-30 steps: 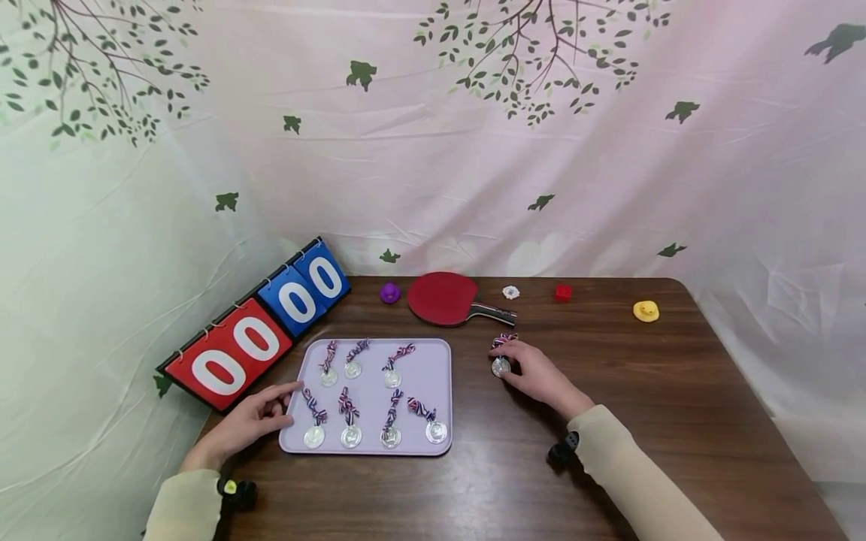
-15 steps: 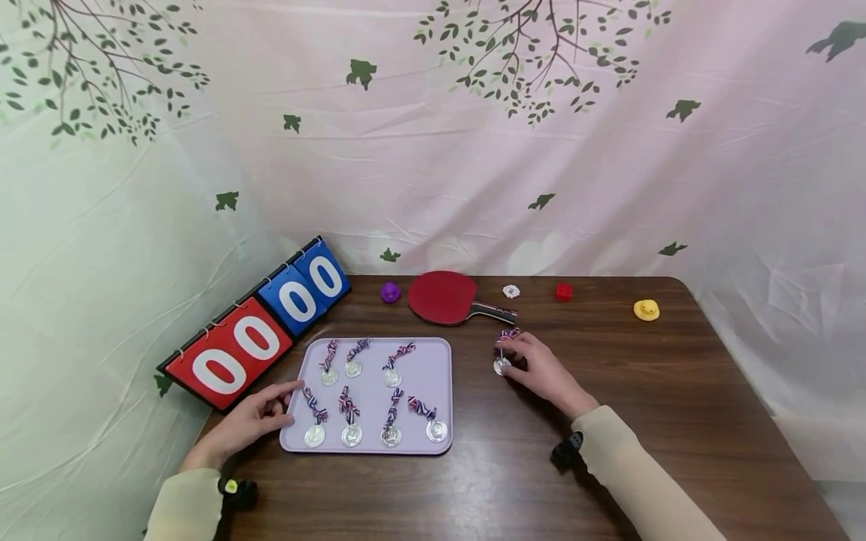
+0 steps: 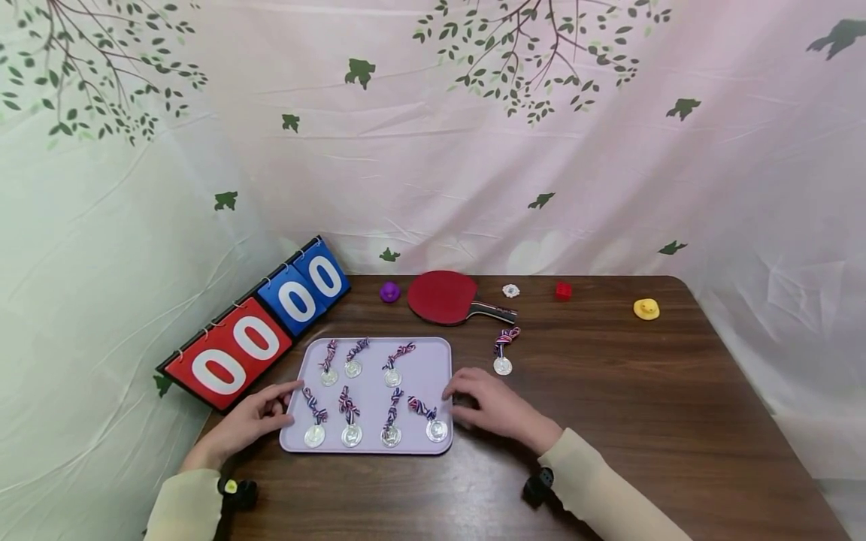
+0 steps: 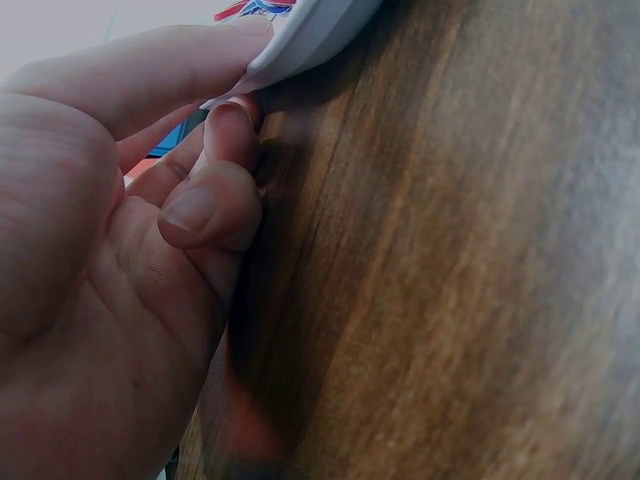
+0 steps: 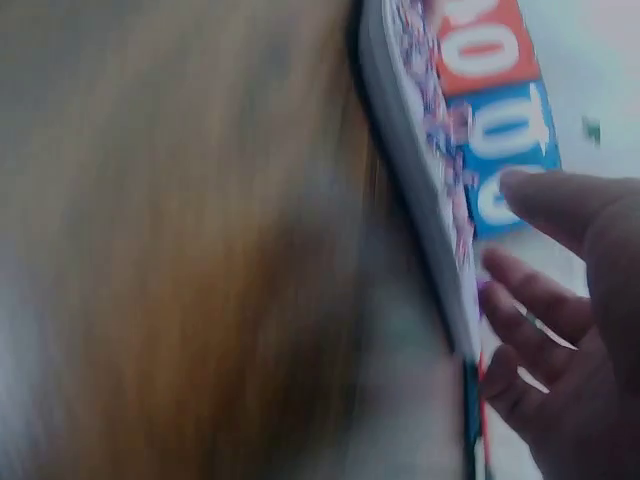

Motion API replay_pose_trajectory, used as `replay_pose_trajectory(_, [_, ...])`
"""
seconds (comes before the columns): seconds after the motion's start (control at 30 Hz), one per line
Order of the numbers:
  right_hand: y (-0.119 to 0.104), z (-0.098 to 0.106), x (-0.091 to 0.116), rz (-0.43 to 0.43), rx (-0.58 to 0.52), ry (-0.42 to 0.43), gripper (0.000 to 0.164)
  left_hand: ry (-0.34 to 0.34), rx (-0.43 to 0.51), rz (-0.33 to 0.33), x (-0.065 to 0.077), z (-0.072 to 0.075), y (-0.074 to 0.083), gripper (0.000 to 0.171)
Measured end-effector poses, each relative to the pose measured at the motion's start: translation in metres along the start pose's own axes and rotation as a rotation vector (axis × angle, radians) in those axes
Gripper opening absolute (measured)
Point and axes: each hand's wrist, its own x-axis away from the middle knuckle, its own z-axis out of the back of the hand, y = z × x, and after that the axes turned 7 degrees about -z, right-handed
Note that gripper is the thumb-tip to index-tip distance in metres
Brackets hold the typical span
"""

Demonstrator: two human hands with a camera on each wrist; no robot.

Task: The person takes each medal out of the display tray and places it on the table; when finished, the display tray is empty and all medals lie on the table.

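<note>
A lilac tray [image 3: 368,376] lies on the table with several silver medals on it, their striped ribbons knotted. At its left rim, my left hand [image 3: 246,421] holds the edge. The left wrist view shows the thumb [image 4: 190,65] over the rim and other fingers curled beside and below it. My right hand [image 3: 497,406] is at the tray's right rim, fingers apart and holding nothing; in the blurred right wrist view the rim [image 5: 425,210] passes by the fingers. Whether it touches the rim I cannot tell. One more medal [image 3: 503,365] lies on the table, right of the tray.
A flip scoreboard [image 3: 257,323] showing zeros leans at the left. Along the back are a purple duck [image 3: 389,292], a red table tennis paddle [image 3: 442,298], a small white piece [image 3: 510,291], a red block [image 3: 563,291] and a yellow duck [image 3: 646,309]. A printed curtain hangs behind.
My right hand has let go of the medal right of the tray and moved left and nearer to the tray's right rim. The left hand stays in place.
</note>
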Motion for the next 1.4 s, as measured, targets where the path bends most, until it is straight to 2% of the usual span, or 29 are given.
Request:
replay_pose_trajectory(0.13, [-0.021, -0.009, 0.002, 0.026, 0.094, -0.083, 0.02, 0.0, 0.0, -0.002, 0.0, 0.0, 0.001, 0.06])
replay_pose_trajectory(0.3, [-0.028, -0.02, 0.003, 0.122, 0.207, -0.062, 0.026, -0.007, 0.003, -0.001, -0.001, 0.0, 0.0, 0.06])
replay_pose_trajectory(0.53, [-0.03, -0.025, 0.002, 0.125, 0.258, -0.071, 0.029, -0.015, -0.002, 0.004, -0.001, 0.001, -0.001, 0.06])
replay_pose_trajectory(0.87, [-0.037, -0.025, -0.002, -0.001, 0.236, -0.112, 0.026, -0.012, -0.008, 0.0, 0.001, 0.0, 0.0, 0.06])
replay_pose_trajectory(1.03, [-0.04, -0.025, -0.005, -0.07, 0.166, -0.125, 0.022, -0.012, -0.007, -0.008, 0.002, -0.001, -0.001, 0.06])
replay_pose_trajectory(1.4, [-0.036, -0.022, -0.004, -0.064, -0.037, -0.086, 0.032, -0.009, -0.006, -0.011, 0.002, -0.002, -0.001, 0.06])
